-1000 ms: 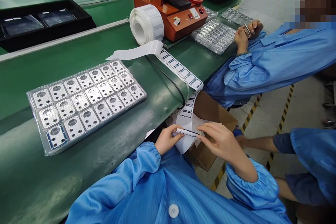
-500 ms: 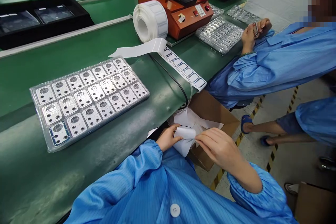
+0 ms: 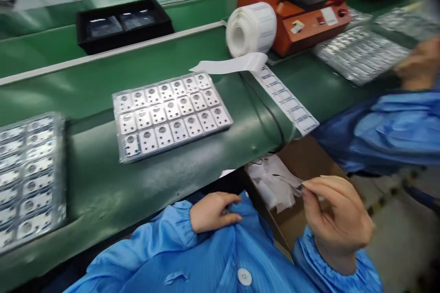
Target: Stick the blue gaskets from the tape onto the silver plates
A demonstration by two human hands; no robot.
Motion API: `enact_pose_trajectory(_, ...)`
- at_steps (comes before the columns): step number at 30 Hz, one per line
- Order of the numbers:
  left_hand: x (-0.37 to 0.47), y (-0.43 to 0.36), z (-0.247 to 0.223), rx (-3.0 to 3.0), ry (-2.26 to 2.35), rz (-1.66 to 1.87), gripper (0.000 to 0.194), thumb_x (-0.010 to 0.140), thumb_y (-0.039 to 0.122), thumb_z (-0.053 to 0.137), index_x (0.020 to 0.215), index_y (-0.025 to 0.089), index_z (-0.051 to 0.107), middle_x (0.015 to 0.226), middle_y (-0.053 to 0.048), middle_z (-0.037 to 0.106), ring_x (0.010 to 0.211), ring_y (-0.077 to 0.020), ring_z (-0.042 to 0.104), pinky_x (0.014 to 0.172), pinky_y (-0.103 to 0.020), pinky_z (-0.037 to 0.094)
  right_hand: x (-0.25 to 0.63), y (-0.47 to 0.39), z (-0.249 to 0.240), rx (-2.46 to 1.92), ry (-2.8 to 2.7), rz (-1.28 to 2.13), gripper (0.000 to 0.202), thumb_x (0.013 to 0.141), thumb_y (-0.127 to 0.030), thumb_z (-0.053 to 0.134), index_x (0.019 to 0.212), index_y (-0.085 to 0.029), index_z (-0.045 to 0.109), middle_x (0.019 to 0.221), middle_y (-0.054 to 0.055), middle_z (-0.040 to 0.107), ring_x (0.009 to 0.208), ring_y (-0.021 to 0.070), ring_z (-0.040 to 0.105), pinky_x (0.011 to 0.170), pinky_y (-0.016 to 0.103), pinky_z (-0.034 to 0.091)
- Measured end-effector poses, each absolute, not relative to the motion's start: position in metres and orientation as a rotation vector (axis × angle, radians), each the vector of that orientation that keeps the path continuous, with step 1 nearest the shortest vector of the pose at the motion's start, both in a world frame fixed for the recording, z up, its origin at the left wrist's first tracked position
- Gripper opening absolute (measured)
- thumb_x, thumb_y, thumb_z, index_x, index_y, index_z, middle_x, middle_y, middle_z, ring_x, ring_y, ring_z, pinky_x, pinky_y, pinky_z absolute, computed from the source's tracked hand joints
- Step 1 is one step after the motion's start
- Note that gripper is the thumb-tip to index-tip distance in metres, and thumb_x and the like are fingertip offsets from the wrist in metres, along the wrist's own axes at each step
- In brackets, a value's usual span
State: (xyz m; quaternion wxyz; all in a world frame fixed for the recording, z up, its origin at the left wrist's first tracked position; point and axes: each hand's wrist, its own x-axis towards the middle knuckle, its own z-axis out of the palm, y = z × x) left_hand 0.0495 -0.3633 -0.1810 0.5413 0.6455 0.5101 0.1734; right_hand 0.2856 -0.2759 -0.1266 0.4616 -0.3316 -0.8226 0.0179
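My left hand (image 3: pixel 216 211) rests in front of my blue smock, thumb and forefinger apart, with nothing in it. Over the edge of a cardboard box (image 3: pixel 305 160), my right hand (image 3: pixel 337 219) pinches what look like thin dark tweezers (image 3: pixel 288 180), their tips pointing left; motion blurs them. Crumpled white backing paper (image 3: pixel 273 183) lies in the box below the tips. On the green bench, a clear tray (image 3: pixel 172 116) carries rows of silver plates with holes. One plate (image 3: pixel 131 145) at its near left corner has a blue edging.
A second tray of plates (image 3: pixel 30 178) lies at left. A label roll (image 3: pixel 252 29) stands by an orange machine (image 3: pixel 309 27), its label strip (image 3: pixel 288 100) hanging over the bench edge beside a black cable (image 3: pixel 271 116). A co-worker's sleeve (image 3: pixel 395 128) is at right.
My left hand has let go of the white paper and drawn back to my smock. My right hand has moved right with the tweezers. The view has turned left, showing the second tray.
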Motion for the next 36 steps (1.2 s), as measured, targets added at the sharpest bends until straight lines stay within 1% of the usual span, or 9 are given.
enact_pose_trajectory(4, 0.005, -0.398, -0.125, 1.437, 1.273, 0.601, 0.044, 0.09, 0.042, 0.064, 0.129, 0.02, 0.063, 0.118, -0.008, 0.073, 0.102, -0.02, 0.071, 0.089, -0.027, 0.054, 0.248, -0.268, -0.138, -0.619, -1.929, 0.133, 0.031, 0.079, 0.0, 0.069, 0.1, -0.023, 0.067, 0.086, 0.004, 0.066, 0.078, 0.0219, 0.066, 0.073, 0.042, 0.057)
enact_pose_trajectory(8, -0.049, -0.407, -0.094, 1.332, 1.723, 0.804, 0.036, 0.092, 0.04, 0.059, 0.123, 0.022, 0.066, 0.101, -0.003, 0.076, 0.088, -0.0161, 0.07, 0.079, -0.025, 0.054, 0.212, -0.267, -0.147, -0.409, -1.979, 0.292, 0.033, 0.078, 0.001, 0.07, 0.103, -0.02, 0.067, 0.089, 0.005, 0.067, 0.079, 0.0213, 0.066, 0.072, 0.04, 0.057)
enact_pose_trajectory(11, -0.093, -0.399, -0.096, 1.375, 2.227, 0.83, 0.034, 0.093, 0.04, 0.055, 0.118, 0.021, 0.067, 0.095, -0.003, 0.073, 0.087, -0.0176, 0.064, 0.085, -0.032, 0.052, 0.194, -0.272, -0.15, -0.343, -1.984, 0.391, 0.035, 0.08, 0.002, 0.069, 0.106, -0.02, 0.066, 0.089, 0.004, 0.067, 0.08, 0.0202, 0.066, 0.072, 0.039, 0.057)
enact_pose_trajectory(14, -0.132, -0.386, -0.108, 1.515, 2.446, 0.638, 0.035, 0.089, 0.038, 0.062, 0.117, 0.019, 0.068, 0.103, -0.007, 0.068, 0.099, -0.0222, 0.057, 0.098, -0.04, 0.045, 0.186, -0.279, -0.153, -0.372, -1.979, 0.453, 0.031, 0.083, -0.001, 0.068, 0.106, -0.022, 0.066, 0.088, 0.003, 0.067, 0.079, 0.0195, 0.066, 0.07, 0.037, 0.057)
enact_pose_trajectory(17, -0.155, -0.373, -0.116, 1.613, 2.477, 0.388, 0.05, 0.081, 0.044, 0.073, 0.126, 0.024, 0.067, 0.114, -0.009, 0.06, 0.11, -0.0275, 0.049, 0.104, -0.046, 0.04, 0.184, -0.283, -0.155, -0.428, -1.987, 0.472, 0.024, 0.086, -0.005, 0.067, 0.103, -0.022, 0.066, 0.088, 0.003, 0.067, 0.08, 0.0191, 0.067, 0.065, 0.033, 0.057)
enact_pose_trajectory(21, -0.157, -0.365, -0.118, 1.6, 2.531, 0.191, 0.067, 0.077, 0.05, 0.077, 0.137, 0.029, 0.059, 0.127, -0.011, 0.053, 0.118, -0.0335, 0.042, 0.103, -0.051, 0.039, 0.183, -0.285, -0.155, -0.507, -1.971, 0.539, 0.021, 0.086, -0.006, 0.068, 0.101, -0.022, 0.066, 0.087, 0.003, 0.068, 0.075, 0.0175, 0.067, 0.06, 0.03, 0.056)
enact_pose_trajectory(26, -0.145, -0.37, -0.12, 1.731, 2.554, 0.231, 0.044, 0.084, 0.041, 0.072, 0.125, 0.027, 0.067, 0.142, -0.01, 0.048, 0.128, -0.0355, 0.036, 0.106, -0.053, 0.036, 0.179, -0.283, -0.16, -0.593, -1.904, 0.651, 0.019, 0.086, -0.006, 0.069, 0.097, -0.021, 0.067, 0.087, 0.003, 0.068, 0.076, 0.0163, 0.067, 0.061, 0.028, 0.056)
enact_pose_trajectory(31, -0.148, -0.371, -0.123, 1.704, 2.546, 0.256, 0.068, 0.083, 0.046, 0.073, 0.143, 0.023, 0.051, 0.143, -0.014, 0.05, 0.128, -0.0363, 0.038, 0.106, -0.055, 0.037, 0.175, -0.282, -0.165, -0.639, -1.855, 0.771, 0.016, 0.086, -0.009, 0.07, 0.096, -0.021, 0.068, 0.086, 0.003, 0.068, 0.079, 0.018, 0.068, 0.065, 0.031, 0.058)
enact_pose_trajectory(36, -0.155, -0.366, -0.118, 1.771, 2.48, 0.117, 0.063, 0.08, 0.051, 0.074, 0.136, 0.026, 0.06, 0.144, -0.014, 0.05, 0.131, -0.0398, 0.037, 0.105, -0.057, 0.036, 0.175, -0.282, -0.167, -0.627, -1.85, 0.812, 0.02, 0.083, -0.008, 0.072, 0.098, -0.022, 0.07, 0.088, 0.002, 0.07, 0.081, 0.0179, 0.068, 0.067, 0.031, 0.058)
